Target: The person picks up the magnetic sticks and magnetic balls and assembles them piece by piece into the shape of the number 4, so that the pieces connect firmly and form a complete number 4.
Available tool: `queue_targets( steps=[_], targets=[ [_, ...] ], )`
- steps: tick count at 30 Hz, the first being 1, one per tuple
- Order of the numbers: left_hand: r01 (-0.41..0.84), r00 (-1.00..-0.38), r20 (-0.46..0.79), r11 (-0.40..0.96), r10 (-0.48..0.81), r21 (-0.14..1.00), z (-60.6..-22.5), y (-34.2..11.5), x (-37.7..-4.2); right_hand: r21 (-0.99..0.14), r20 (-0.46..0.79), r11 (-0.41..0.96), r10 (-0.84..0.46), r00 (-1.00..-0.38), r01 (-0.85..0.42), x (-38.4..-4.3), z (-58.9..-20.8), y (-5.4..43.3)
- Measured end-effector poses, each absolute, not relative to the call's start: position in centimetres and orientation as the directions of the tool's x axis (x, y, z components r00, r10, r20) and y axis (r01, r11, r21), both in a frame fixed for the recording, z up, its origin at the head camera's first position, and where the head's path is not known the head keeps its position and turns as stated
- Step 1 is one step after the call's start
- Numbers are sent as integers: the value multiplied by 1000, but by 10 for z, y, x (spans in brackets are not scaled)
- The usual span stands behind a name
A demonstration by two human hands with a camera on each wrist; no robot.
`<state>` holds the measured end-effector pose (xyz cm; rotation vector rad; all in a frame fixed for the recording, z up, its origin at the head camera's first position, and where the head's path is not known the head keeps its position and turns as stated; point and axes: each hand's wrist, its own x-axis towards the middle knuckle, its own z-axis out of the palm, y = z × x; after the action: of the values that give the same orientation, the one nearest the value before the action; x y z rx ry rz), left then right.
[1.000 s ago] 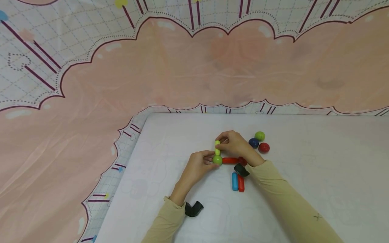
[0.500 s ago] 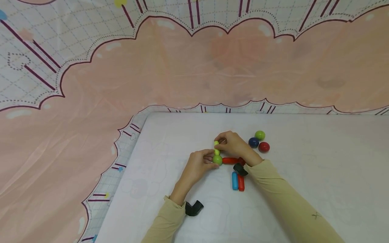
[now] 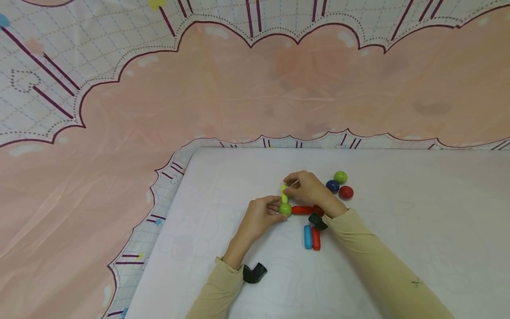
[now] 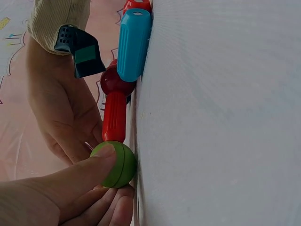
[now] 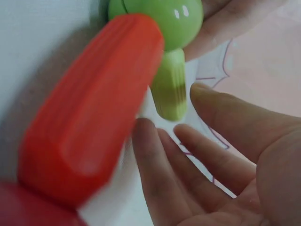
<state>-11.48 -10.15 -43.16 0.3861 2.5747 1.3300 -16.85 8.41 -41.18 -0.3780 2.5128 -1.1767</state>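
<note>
White tabletop (image 3: 418,199) is spreading beneath us, its far edge and slanting left edge meeting a peach-and-white printed sheet (image 3: 239,97). We are working well inside both edges, with surface extending left toward the slanting side and right beyond a close cluster: lime ball (image 3: 340,177), dark blue ball (image 3: 332,186) and red ball (image 3: 346,192).

With our left hand (image 3: 260,215) we are pinching the green ball (image 3: 285,209), thumb pressing its side. From it the yellow-green rod (image 3: 284,195) is pointing toward the far edge and the red rod (image 3: 302,210) is running right to the dark red ball (image 4: 116,81). Our right hand (image 3: 307,187) is hovering around the yellow-green rod's free end, released, thumb and fingers standing just apart from it.

Nearer us, a blue rod (image 3: 308,237) and a second red rod (image 3: 316,239) are lying side by side. The black wrist mount (image 3: 318,221) is covering the area above them, so we are failing to make out whether the second red rod is touching the dark red ball.
</note>
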Motion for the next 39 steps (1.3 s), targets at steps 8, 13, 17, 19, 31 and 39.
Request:
queue_targets(
  steps=[8,13,17,19,31,39],
  targets=[
    [122,-942,-79,550,327,826,-431,-101,-115,-781,-156,615,-362,-919,-110,-166,-405,94],
    [120,-943,-80,553,324,825,-431,-102,-114,-788,-107,597,-371,-922,-149,-162,-404,96],
    [114,-942,-87,555,323,824,-432,-101,-114,-798,-71,577,-378,-923,-175,-154,-402,99],
    [114,-942,-87,556,323,824,-432,-101,-114,-803,-57,567,-380,-923,-184,-150,-401,101],
    [113,-943,-91,565,320,818,-430,-101,-114,-804,-43,560,-388,-921,-198,-130,-397,106],
    [110,-942,-94,559,324,822,-431,-101,-115,-813,-44,543,-418,-907,-210,-118,-391,109]
  ],
)
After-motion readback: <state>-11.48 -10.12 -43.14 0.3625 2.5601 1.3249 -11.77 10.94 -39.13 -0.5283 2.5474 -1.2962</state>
